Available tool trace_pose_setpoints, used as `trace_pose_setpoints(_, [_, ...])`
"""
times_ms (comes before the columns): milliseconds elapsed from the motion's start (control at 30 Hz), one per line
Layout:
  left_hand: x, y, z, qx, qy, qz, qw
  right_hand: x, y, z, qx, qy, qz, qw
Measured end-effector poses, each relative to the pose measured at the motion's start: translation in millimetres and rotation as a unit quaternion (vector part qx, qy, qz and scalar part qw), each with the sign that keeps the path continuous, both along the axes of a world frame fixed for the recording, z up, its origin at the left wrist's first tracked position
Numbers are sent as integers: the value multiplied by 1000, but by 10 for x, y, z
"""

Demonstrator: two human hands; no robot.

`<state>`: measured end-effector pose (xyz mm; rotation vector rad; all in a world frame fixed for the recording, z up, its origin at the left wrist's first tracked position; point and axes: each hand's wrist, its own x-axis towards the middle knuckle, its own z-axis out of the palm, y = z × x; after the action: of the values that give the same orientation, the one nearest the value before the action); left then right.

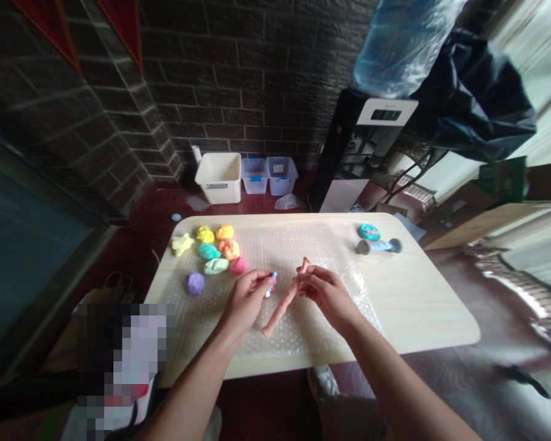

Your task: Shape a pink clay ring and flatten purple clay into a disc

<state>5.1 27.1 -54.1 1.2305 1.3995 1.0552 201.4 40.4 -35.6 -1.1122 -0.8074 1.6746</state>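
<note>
Above the bubble wrap (312,331), my left hand (248,294) is closed, pinching a small multicoloured piece (272,284) with blue, purple, red and white bits; most of it is hidden by the fingers. My right hand (324,291) pinches a long, thin pinkish clay roll (282,309) near its upper part. The roll slants, its lower end toward the left and me, its upper end poking out past my fingers. Nearest my left hand is a pink clay lump (239,266). Beside it lie orange (229,248), pale green (216,266) and teal (209,251) lumps.
Yellow (205,233), pale yellow (182,244) and purple (195,283) lumps lie on the table's left. A grey-ended roller (379,246) and a teal lump (370,231) are at the right. Bins (219,177) and a water dispenser (362,153) stand behind the table (422,300).
</note>
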Motion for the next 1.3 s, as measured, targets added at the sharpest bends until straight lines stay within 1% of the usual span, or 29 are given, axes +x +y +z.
trace_pose_setpoints(133, [-59,-7,-71,51,87,25,995,7,0,25,-15,14,-17,1000])
trace_pose_setpoints(300, [-96,-66,-76,116,187,18,975,30,11,56,1,79,-37,996])
trace_pose_setpoints(367, [-97,-85,-69,138,220,1,966,44,25,50,11,113,-55,992])
trace_pose_setpoints(433, [-88,-95,-48,167,268,-10,949,63,46,32,20,150,-82,985])
trace_pose_setpoints(500, [-66,-96,-3,199,301,9,932,85,68,12,24,178,-117,977])
trace_pose_setpoints(533, [-50,-96,28,211,297,31,931,94,78,5,22,189,-133,973])
trace_pose_setpoints(567, [-30,-95,64,214,272,53,937,101,85,2,19,198,-148,969])
trace_pose_setpoints(633, [24,-100,137,185,165,72,966,102,91,8,11,215,-169,962])
trace_pose_setpoints(667, [56,-104,170,149,86,67,983,93,88,18,8,223,-174,959])
trace_pose_setpoints(700, [92,-110,198,106,-15,64,992,79,82,31,6,229,-175,958])
trace_pose_setpoints(733, [130,-115,220,65,-122,66,988,58,72,45,5,232,-173,957])
trace_pose_setpoints(767, [165,-118,238,36,-218,71,973,33,59,58,6,233,-168,958])
trace_pose_setpoints(800, [197,-119,253,19,-296,80,952,3,44,69,8,230,-161,960])
trace_pose_setpoints(867, [243,-114,278,6,-388,100,916,-60,9,74,12,220,-142,965])
trace_pose_setpoints(967, [263,-100,318,5,-451,113,885,-142,-44,50,11,206,-118,971])
trace_pose_setpoints(1067, [245,-100,350,0,-482,103,870,-185,-80,21,9,196,-102,975])
trace_pose_setpoints(1133, [224,-107,355,-10,-476,107,873,-190,-90,17,9,189,-87,978])
trace_pose_setpoints(1200, [200,-113,347,-18,-452,111,885,-184,-92,28,12,180,-78,981])
trace_pose_setpoints(1300, [164,-113,332,-24,-420,93,902,-173,-92,71,15,169,-82,982])
